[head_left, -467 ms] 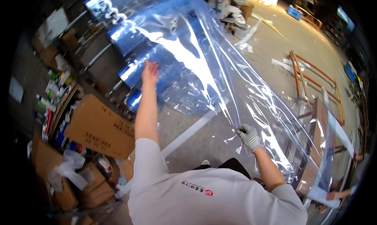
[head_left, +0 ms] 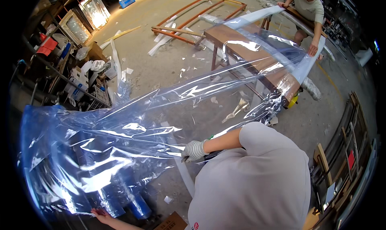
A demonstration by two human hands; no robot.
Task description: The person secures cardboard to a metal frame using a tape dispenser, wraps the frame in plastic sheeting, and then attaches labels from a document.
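A wide sheet of clear plastic film (head_left: 132, 127) stretches from blue rolls (head_left: 138, 206) at the lower left to a brown-topped bench at the upper right. My right hand (head_left: 194, 151), in a striped grey glove, is closed on gathered film near the middle. Bare, with its fingers extended, my left hand (head_left: 101, 215) is at the near edge of the film by the rolls. Whether it touches the film I cannot tell. Across the bench, a co-worker (head_left: 307, 11) has both hands on the white strip (head_left: 307, 63) along the film's far end.
The brown-topped bench (head_left: 233, 39) stands at the upper right, partly under film. Orange metal frames (head_left: 189, 23) lie beyond it on the floor. Boxes and bags crowd the shelving (head_left: 80, 79) at left. A cardboard box (head_left: 171, 222) is near my left arm. Boards (head_left: 323, 163) lean at right.
My view has swung right, bringing the bench and co-worker fully into sight. My right hand keeps its grip on the film. My left hand now appears by the film's near edge.
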